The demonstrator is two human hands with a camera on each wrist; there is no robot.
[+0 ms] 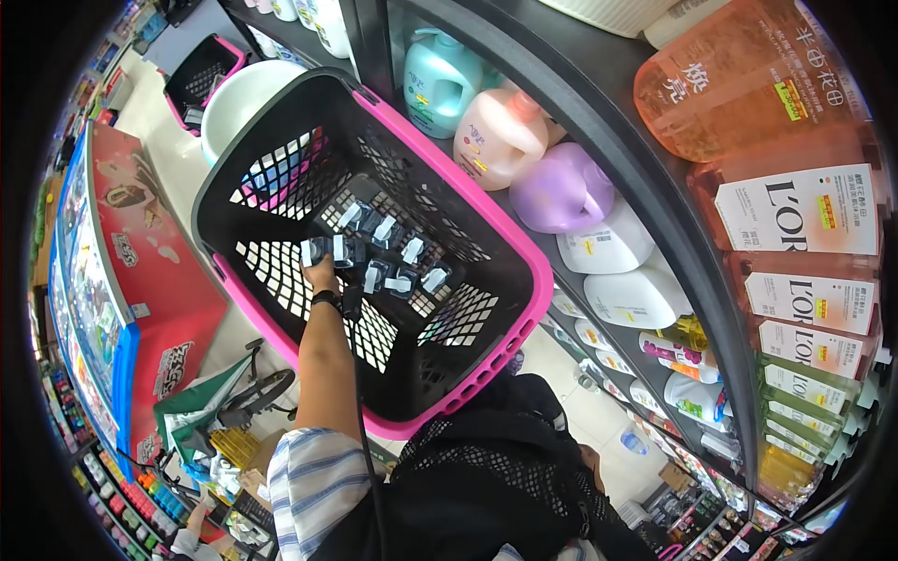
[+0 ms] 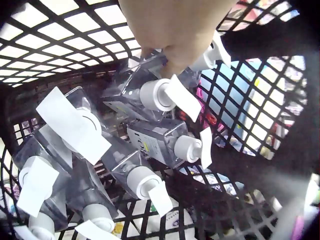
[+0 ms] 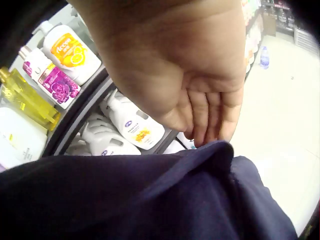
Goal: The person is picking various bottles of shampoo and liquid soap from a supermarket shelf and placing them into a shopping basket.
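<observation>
My left hand reaches down into a black shopping basket with a pink rim. It grips a clear pump bottle with a white pump head at the left end of the group; in the left wrist view my fingers are partly hidden behind the bottles. Several similar pump bottles stand close together on the basket floor, white tags or strips on their pumps. Down at my side, my right hand hangs with loosely curled fingers beside dark cloth, holding nothing.
Shelves on the right carry turquoise, pink and purple bottles, with boxed L'OR-labelled bottles beyond. A white tub and a second basket stand past the basket. A red freezer cabinet is at left.
</observation>
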